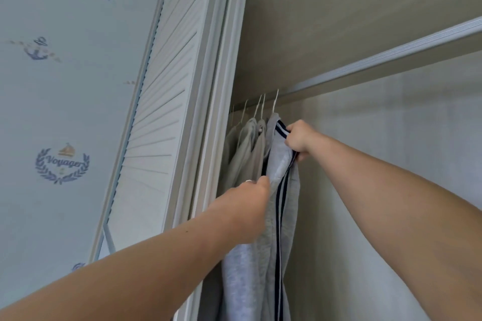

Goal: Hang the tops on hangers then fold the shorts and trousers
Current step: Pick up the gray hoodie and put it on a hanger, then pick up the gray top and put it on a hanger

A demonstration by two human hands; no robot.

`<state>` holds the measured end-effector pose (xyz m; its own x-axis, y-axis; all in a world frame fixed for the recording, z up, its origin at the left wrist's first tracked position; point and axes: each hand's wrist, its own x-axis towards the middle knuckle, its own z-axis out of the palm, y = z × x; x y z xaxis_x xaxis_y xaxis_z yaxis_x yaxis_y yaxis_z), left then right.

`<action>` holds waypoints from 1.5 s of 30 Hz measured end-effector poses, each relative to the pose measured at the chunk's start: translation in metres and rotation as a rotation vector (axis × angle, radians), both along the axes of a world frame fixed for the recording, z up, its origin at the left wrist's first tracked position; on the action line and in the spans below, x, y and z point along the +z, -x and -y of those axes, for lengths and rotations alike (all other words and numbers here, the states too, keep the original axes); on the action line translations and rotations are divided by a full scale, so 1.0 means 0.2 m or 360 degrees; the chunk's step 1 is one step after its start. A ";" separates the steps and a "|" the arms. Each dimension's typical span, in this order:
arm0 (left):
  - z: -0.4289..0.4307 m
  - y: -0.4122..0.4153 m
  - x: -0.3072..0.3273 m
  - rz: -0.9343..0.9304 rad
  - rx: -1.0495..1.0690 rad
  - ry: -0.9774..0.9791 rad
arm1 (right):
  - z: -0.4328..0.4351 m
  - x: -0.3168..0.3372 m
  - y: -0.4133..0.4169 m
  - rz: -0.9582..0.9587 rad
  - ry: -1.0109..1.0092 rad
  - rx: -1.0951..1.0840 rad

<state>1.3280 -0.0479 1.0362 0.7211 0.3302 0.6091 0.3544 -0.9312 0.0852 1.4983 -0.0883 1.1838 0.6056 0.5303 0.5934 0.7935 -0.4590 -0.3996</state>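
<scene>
A light grey top with dark navy stripes (280, 172) hangs from a white hanger (275, 100) on the wardrobe rail (378, 60). My right hand (300, 138) grips the striped shoulder edge of this top near its upper end. My left hand (250, 200), a ring on one finger, pinches the grey fabric lower down on the left side. To the left, several beige tops (249, 151) hang on their own white hangers, pressed close together.
A white louvred sliding door (161, 112) stands left of the opening. Blue nautical wallpaper (62, 164) covers the wall beyond it. A beige shelf (365, 8) runs above the rail. The rail to the right carries no hangers.
</scene>
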 end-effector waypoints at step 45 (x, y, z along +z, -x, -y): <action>1.46 3.87 -2.00 0.0104 0.2004 0.0892 | 0.76 -2.47 3.61 0.0567 0.0766 0.2352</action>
<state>0.5546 -0.3406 0.6357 -0.2684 0.9422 0.2005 0.9051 0.1754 0.3874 0.7765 -0.2413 0.6900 -0.7150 0.6708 0.1970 0.6527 0.7414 -0.1559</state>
